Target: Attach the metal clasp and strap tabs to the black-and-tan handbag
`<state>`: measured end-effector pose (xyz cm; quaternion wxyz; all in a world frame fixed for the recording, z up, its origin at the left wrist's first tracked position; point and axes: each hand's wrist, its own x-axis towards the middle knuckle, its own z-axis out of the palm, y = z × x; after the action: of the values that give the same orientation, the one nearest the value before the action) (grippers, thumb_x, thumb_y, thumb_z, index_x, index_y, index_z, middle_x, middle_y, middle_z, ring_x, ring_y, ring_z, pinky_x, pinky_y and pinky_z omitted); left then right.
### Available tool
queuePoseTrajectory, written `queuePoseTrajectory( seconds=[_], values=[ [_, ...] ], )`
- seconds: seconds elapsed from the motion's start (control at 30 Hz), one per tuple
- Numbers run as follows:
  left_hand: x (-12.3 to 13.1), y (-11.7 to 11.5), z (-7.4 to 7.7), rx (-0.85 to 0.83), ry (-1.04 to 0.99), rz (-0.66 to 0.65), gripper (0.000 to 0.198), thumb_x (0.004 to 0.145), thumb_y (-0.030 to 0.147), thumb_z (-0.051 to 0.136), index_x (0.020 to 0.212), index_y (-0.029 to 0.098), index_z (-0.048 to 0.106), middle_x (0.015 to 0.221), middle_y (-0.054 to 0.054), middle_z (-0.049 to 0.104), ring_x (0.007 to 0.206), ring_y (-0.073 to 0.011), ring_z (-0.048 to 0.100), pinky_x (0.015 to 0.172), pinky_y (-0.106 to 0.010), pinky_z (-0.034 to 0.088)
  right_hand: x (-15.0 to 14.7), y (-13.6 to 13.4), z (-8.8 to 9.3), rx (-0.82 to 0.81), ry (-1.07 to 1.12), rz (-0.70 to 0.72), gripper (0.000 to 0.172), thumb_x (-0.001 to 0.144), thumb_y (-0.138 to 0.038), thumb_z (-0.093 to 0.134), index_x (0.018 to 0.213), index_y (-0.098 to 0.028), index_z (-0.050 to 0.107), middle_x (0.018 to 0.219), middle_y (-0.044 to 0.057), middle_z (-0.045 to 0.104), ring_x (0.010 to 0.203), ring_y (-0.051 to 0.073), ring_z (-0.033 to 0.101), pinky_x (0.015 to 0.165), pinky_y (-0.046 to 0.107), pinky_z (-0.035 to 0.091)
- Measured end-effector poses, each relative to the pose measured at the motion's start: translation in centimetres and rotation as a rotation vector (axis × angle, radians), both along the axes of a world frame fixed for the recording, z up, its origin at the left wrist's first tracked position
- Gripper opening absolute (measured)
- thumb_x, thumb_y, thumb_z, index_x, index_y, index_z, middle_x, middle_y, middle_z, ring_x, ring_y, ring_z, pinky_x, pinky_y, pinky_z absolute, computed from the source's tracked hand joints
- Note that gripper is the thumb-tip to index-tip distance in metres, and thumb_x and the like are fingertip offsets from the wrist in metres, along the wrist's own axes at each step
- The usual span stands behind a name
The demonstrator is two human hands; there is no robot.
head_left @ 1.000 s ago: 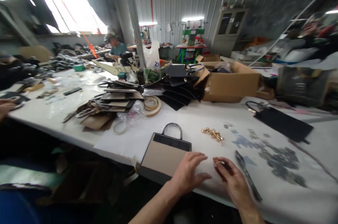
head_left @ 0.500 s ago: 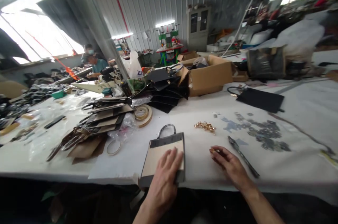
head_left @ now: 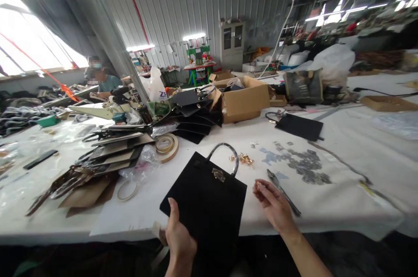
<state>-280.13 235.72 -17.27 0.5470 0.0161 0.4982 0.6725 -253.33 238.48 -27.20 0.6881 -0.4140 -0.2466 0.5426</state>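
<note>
My left hand [head_left: 179,238] grips the lower left edge of a black handbag panel [head_left: 207,203], thumb on its front face and fingers hidden behind. The panel is tilted up, black side toward me, with a looped handle [head_left: 219,146] and a metal clasp [head_left: 218,175] at its top. Just right of it, my right hand [head_left: 272,205] is closed in a pinch on a small gold-coloured metal fitting [head_left: 257,184], mostly covered by the fingertips. Beyond lies a small heap of gold fittings [head_left: 246,160]. A dark slim tool [head_left: 284,192] rests beside my right hand.
Several flat grey metal pieces [head_left: 303,163] are scattered to the right, near another black panel [head_left: 300,126]. On the left are stacked panels [head_left: 114,150], tape rolls [head_left: 166,146] and a plastic wrapper [head_left: 143,166]. A cardboard box [head_left: 246,100] stands behind. A co-worker [head_left: 106,81] sits far left.
The panel has been lifted and turned from its beige side to its black side. My left hand moved from lying on it to gripping its edge. My right hand keeps its pinch.
</note>
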Motion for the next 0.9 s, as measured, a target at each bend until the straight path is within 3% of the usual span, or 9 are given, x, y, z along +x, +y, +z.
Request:
queuePoseTrajectory(
  seconds=[0.17,0.27,0.37,0.5,0.57,0.63,0.7,0.77,0.9],
  values=[
    [3.0,-2.2,-6.0,-0.115,-0.06,0.066,0.067,0.086,0.057,0.076,0.139,0.02,0.06,0.133,-0.016,0.072,0.12,-0.0326,0.072,0.099,-0.049,0.063,-0.3,-0.5,1.8,0.091,-0.055,-0.124,0.029,0.08,-0.042,0.085,0.103,-0.025,0.076,0.09,0.002,0.068,0.062,0.008,0.05,0.054,0.021,0.045],
    [4.1,-4.3,-8.6,-0.056,0.146,-0.046,0.069,0.081,0.049,0.084,0.14,0.024,0.059,0.142,-0.014,0.067,0.132,-0.0333,0.064,0.113,-0.051,0.053,-1.0,-1.1,2.8,0.129,-0.278,0.069,0.028,0.089,-0.044,0.076,0.109,-0.026,0.074,0.085,0.002,0.068,0.066,0.012,0.054,0.06,0.025,0.047],
    [3.7,-6.3,-9.7,0.049,0.497,-0.2,0.077,0.077,0.043,0.088,0.144,0.023,0.056,0.148,-0.013,0.061,0.143,-0.0344,0.054,0.125,-0.052,0.038,-2.1,-1.5,3.1,0.118,-0.619,0.339,0.028,0.095,-0.046,0.069,0.114,-0.024,0.071,0.088,0.004,0.07,0.082,0.018,0.065,0.078,0.031,0.054],
    [0.4,-6.5,-8.9,0.143,0.951,-0.167,0.086,0.081,0.041,0.083,0.155,0.028,0.041,0.162,-0.012,0.044,0.147,-0.0342,0.047,0.123,-0.054,0.041,-3.2,-1.6,2.7,0.146,-0.949,0.419,0.027,0.098,-0.047,0.061,0.109,-0.024,0.071,0.104,0.007,0.071,0.091,0.022,0.067,0.084,0.034,0.055],
    [-1.4,-5.1,-7.6,0.241,1.203,-0.174,0.06,0.087,0.036,0.077,0.142,0.027,0.055,0.154,-0.011,0.052,0.144,-0.0322,0.05,0.122,-0.054,0.041,-3.4,-1.6,2.4,0.165,-0.995,0.397,0.027,0.098,-0.047,0.06,0.107,-0.024,0.071,0.104,0.007,0.071,0.09,0.022,0.067,0.083,0.034,0.055],
    [-2.3,-3.2,-6.2,0.345,1.368,-0.296,0.034,0.094,0.031,0.068,0.127,0.027,0.066,0.138,-0.009,0.065,0.135,-0.0289,0.057,0.119,-0.052,0.045,-3.4,-1.7,2.2,0.156,-0.967,0.369,0.027,0.098,-0.048,0.061,0.108,-0.024,0.071,0.101,0.007,0.071,0.088,0.023,0.068,0.081,0.033,0.055],
    [-1.8,-1.3,-5.0,0.429,1.437,-0.483,0.029,0.097,0.026,0.062,0.126,0.027,0.067,0.13,-0.008,0.069,0.129,-0.0263,0.061,0.115,-0.05,0.049,-3.3,-1.8,2.1,0.126,-0.922,0.349,0.029,0.097,-0.049,0.062,0.109,-0.024,0.07,0.099,0.007,0.072,0.085,0.023,0.069,0.08,0.033,0.056],
    [-0.2,0.4,-4.6,0.513,1.496,-0.633,0.042,0.097,0.024,0.061,0.139,0.026,0.059,0.14,-0.01,0.065,0.135,-0.0265,0.057,0.117,-0.05,0.047,-3.2,-1.8,2.0,0.095,-0.882,0.343,0.031,0.096,-0.049,0.063,0.111,-0.023,0.07,0.098,0.007,0.073,0.082,0.022,0.069,0.079,0.033,0.057],
    [3.9,1.9,-5.4,0.533,1.723,-0.8,0.065,0.091,0.032,0.073,0.151,0.024,0.048,0.147,-0.013,0.06,0.144,-0.0349,0.046,0.119,-0.061,0.04,-2.7,-2.0,1.5,0.049,-0.813,0.294,0.033,0.094,-0.051,0.066,0.113,-0.023,0.069,0.096,0.006,0.074,0.08,0.021,0.069,0.078,0.032,0.057]
  ],
)
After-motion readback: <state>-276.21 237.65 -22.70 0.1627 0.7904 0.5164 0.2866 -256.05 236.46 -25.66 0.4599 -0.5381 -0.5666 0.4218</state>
